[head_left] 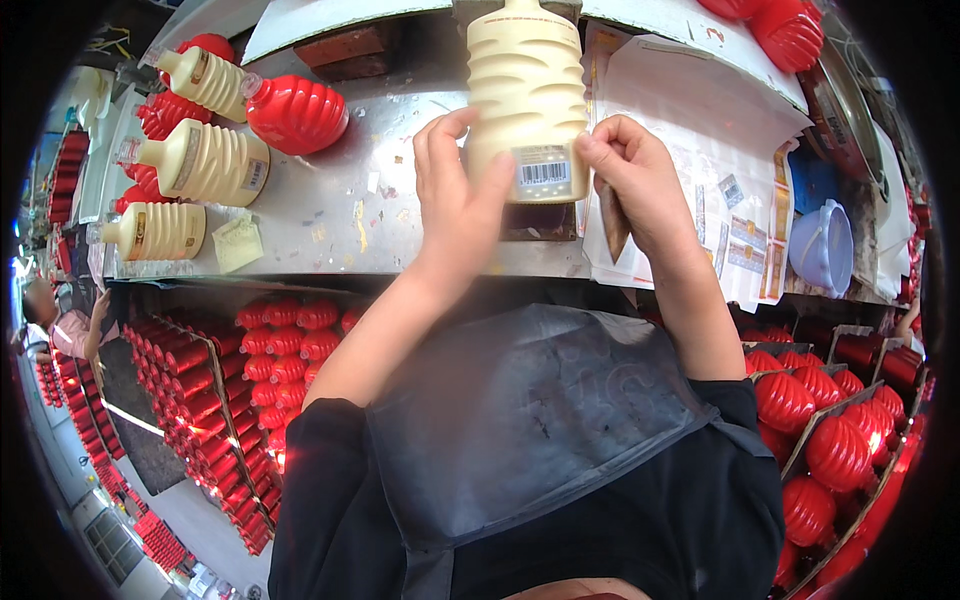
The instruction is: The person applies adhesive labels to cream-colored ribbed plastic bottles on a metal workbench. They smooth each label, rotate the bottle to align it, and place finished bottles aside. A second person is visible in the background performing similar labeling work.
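A cream ribbed bottle (526, 75) stands or leans in front of me on the bench, with a barcode label (543, 173) near its base. My left hand (455, 190) grips its lower left side, thumb pressed by the label's edge and fingers curled at the bottle's side. At the label's right edge, the thumb and forefinger of my right hand (635, 170) pinch together. A thin brown flat tool with a pointed end (613, 222) hangs from the right palm; its exact kind I cannot tell. Beneath the bottle is a dark block (540, 225).
Cream bottles (215, 162) and a red bottle (297, 114) lie at the left of the metal bench (330, 240). Label sheets (745, 240) and a pale blue bucket (822, 248) are at the right. Red bottles in crates (840, 450) stand below. Another person (75, 325) is far left.
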Action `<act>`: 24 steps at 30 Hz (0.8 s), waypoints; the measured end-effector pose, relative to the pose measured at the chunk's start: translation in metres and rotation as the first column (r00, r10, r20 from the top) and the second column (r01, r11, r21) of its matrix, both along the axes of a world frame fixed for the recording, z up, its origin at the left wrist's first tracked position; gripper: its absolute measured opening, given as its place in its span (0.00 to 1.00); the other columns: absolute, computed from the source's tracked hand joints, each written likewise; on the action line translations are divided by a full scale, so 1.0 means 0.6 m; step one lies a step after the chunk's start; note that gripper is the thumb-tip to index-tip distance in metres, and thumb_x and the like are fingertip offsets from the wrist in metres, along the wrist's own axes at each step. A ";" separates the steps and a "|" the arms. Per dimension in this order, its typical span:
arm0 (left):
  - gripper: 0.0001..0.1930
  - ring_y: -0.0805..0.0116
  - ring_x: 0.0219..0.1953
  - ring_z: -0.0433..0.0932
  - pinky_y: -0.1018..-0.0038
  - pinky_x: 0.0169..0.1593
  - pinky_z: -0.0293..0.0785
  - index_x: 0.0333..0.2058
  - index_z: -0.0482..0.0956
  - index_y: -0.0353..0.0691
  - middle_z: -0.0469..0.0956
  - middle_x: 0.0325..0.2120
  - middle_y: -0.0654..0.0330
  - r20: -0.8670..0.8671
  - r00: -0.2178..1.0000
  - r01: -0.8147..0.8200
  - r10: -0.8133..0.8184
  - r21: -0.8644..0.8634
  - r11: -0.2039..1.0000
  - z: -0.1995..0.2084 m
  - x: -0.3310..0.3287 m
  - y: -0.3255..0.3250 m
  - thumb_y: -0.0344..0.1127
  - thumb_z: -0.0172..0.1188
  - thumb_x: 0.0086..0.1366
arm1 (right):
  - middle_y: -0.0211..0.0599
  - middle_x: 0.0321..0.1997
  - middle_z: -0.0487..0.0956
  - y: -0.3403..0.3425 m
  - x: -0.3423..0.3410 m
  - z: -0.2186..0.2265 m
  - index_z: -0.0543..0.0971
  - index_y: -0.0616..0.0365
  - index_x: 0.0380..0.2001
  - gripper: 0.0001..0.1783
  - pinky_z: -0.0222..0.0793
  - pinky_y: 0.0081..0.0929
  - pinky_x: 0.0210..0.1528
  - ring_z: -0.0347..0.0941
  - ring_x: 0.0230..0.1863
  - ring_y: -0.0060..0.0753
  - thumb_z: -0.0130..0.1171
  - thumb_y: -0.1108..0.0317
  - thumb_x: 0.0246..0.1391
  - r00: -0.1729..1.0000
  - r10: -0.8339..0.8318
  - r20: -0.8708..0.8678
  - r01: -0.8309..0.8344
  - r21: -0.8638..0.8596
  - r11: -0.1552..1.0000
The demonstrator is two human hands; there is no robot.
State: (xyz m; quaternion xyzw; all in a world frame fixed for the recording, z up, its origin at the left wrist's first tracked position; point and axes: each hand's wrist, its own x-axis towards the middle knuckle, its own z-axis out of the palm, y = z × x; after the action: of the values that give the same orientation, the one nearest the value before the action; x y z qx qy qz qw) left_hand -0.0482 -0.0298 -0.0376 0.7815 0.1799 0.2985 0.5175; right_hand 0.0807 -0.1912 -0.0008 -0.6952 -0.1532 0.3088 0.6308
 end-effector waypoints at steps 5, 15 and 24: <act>0.36 0.47 0.60 0.66 0.55 0.66 0.62 0.62 0.63 0.32 0.66 0.56 0.45 0.002 1.000 0.010 -0.010 -0.086 0.996 -0.009 0.014 -0.012 0.50 0.68 0.65 | 0.27 0.27 0.75 0.002 -0.015 -0.024 0.73 0.66 0.53 0.29 0.67 0.22 0.33 0.70 0.28 0.18 0.68 0.55 0.59 0.950 -0.065 0.305 0.110 -0.132 0.985; 0.39 0.49 0.61 0.67 0.57 0.67 0.63 0.64 0.59 0.30 0.62 0.58 0.43 0.132 0.988 0.112 -0.078 -0.273 0.955 -0.025 0.014 -0.008 0.51 0.66 0.67 | 0.27 0.28 0.75 0.001 -0.019 -0.044 0.75 0.70 0.62 0.41 0.69 0.21 0.36 0.70 0.31 0.18 0.72 0.49 0.53 0.985 -0.074 0.155 0.079 -0.027 0.997; 0.41 0.62 0.63 0.64 0.65 0.68 0.62 0.70 0.47 0.36 0.60 0.61 0.48 -0.018 0.981 0.193 -0.193 -0.043 0.980 -0.031 0.005 0.007 0.46 0.64 0.72 | 0.23 0.24 0.72 0.004 -0.028 -0.020 0.80 0.66 0.58 0.41 0.66 0.20 0.32 0.67 0.27 0.16 0.74 0.49 0.47 0.970 0.018 0.241 0.031 -0.198 0.980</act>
State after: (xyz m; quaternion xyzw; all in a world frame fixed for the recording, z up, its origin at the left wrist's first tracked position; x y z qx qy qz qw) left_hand -0.0450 -0.0255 -0.0564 0.7877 0.1150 0.2347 0.5580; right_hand 0.0642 -0.1890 -0.0131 -0.7879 -0.1944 0.2337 0.5355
